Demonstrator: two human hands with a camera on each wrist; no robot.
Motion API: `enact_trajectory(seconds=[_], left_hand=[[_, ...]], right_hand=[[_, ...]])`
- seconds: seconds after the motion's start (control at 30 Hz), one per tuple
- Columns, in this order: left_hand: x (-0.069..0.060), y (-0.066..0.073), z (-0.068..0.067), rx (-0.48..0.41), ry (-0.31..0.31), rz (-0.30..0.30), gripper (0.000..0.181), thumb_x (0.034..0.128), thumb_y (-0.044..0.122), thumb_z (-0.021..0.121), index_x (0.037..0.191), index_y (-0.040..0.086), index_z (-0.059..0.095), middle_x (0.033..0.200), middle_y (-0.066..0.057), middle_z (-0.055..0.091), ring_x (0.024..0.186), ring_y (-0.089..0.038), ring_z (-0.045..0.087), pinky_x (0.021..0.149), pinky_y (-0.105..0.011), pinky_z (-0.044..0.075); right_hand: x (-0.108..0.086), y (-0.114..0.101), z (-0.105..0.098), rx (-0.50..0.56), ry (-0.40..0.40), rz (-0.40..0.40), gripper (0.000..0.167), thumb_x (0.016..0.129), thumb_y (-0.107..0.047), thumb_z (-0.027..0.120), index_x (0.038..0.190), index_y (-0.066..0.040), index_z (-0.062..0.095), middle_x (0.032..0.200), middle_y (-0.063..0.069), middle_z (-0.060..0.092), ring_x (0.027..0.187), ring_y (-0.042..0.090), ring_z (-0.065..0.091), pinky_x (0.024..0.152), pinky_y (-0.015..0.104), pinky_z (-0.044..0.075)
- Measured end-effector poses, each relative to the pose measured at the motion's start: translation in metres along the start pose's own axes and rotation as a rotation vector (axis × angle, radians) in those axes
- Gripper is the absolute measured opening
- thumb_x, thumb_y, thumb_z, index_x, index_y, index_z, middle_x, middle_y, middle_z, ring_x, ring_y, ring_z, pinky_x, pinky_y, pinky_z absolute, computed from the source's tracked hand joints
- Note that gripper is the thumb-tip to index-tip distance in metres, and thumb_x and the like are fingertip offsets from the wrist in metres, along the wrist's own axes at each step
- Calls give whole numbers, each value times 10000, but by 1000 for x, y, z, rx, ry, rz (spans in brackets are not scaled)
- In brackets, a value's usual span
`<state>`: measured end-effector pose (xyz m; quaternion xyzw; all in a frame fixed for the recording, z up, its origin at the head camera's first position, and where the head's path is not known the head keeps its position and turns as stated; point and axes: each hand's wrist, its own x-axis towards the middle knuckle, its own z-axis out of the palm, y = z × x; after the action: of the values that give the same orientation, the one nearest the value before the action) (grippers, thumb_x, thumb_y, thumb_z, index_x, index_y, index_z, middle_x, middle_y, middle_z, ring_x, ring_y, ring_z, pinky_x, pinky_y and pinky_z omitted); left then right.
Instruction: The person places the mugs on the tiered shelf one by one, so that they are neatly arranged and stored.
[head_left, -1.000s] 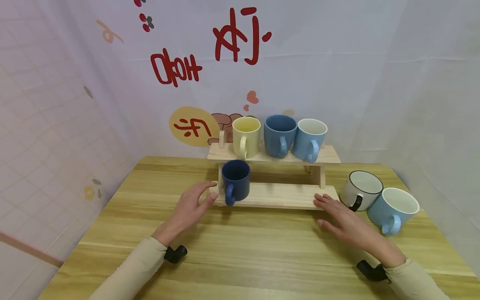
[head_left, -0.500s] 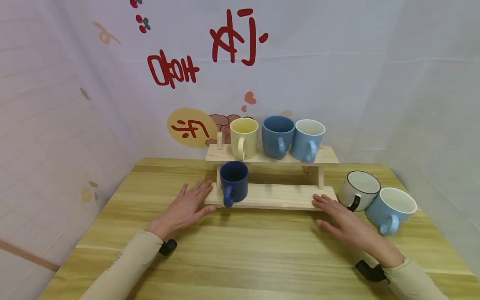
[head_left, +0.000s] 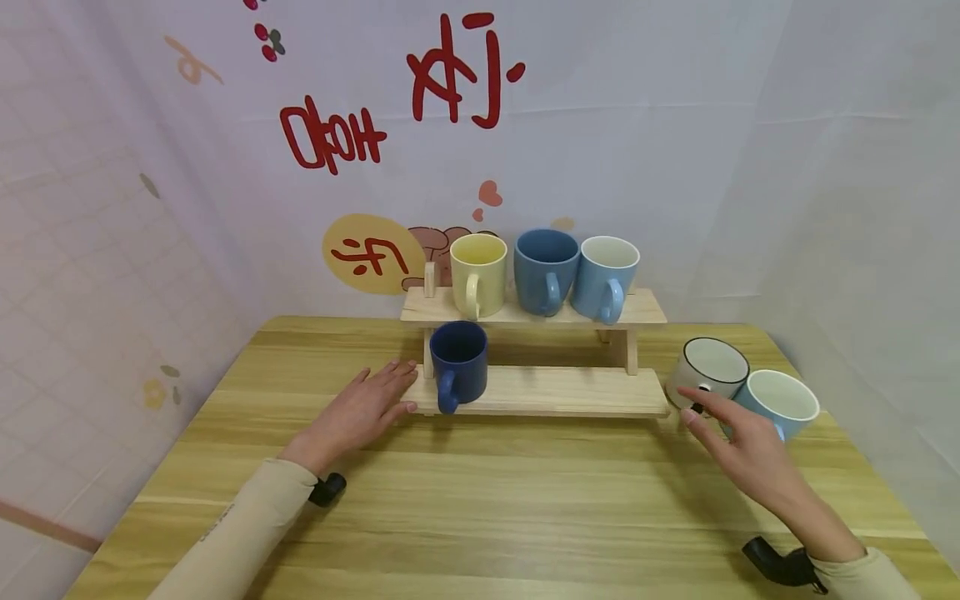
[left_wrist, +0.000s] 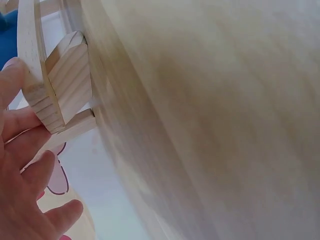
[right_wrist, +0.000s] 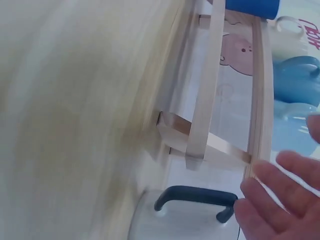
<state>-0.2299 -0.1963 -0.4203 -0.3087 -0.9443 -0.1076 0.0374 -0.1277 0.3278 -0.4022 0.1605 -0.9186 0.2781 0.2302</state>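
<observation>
My left hand [head_left: 360, 412] lies at the left end of a two-tier wooden rack [head_left: 558, 390], fingers extended. In the left wrist view its fingertips touch the end of the lower board. A navy mug [head_left: 465, 375] stands on that board, just right of this hand. My right hand [head_left: 750, 454] hovers in front of a white mug [head_left: 682, 375] with a dark rim, thumb and fingers apart. The mug's black handle [right_wrist: 200, 195] is by the fingertips; contact cannot be made out. Right of it, a light blue mug [head_left: 783, 400] is partly hidden by the hand.
On the rack's upper board stand a yellow mug [head_left: 487, 283], a blue mug [head_left: 532, 271] and a light blue mug [head_left: 592, 283]. The wooden table [head_left: 510, 500] extends in front of the rack. A printed white cloth [head_left: 637, 150] hangs behind.
My right hand has left the rack's right end and moved right to the white mug. My left hand has drawn back from beside the navy mug to the rack's left end.
</observation>
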Motion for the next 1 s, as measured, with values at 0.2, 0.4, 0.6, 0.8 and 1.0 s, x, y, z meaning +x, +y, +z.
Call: enact_trajectory(seconds=[0.2,0.4,0.6,0.8,1.0], left_hand=[[0,-2,-1,-29,-21,-21,631,1064,424,568,1550,34,469,1625,-141,404,1499,-389,355,1152,-690,297],[-2,-1,0,-38,-28,-28,631,1063,410,576,1551,26,463,1626,-152,398,1497,-391,358,1151,-686,303],[-5,-2,0,-59,-25,-39,628,1065,404,572,1551,23,461,1630,-150,392,1497,-390,357,1147,-686,309],[-6,-1,2,-89,-25,-42,615,1077,414,546,1552,31,465,1636,-141,385,1497,-395,355,1148,-685,309],[-3,1,1,-105,-28,-37,621,1083,428,527,1565,45,448,1654,-119,357,1508,-384,339,1157,-675,305]], right_hand=[[-13,0,-10,119,31,198,310,1062,-178,612,1341,-61,682,1280,-123,671,1047,-181,560,815,19,432],[-21,2,-6,164,-22,285,388,1083,-194,563,1371,65,587,1304,269,644,1037,-222,507,808,6,430],[-18,5,-3,200,-190,430,560,1115,-322,482,1485,97,455,1424,337,543,1107,-130,494,780,38,409],[-11,16,6,486,-221,615,718,1132,-392,389,1532,193,270,1514,357,410,1044,-191,510,868,68,473],[-8,26,14,553,-122,665,752,1113,-457,401,1514,177,349,1297,-151,589,1012,-203,515,848,63,459]])
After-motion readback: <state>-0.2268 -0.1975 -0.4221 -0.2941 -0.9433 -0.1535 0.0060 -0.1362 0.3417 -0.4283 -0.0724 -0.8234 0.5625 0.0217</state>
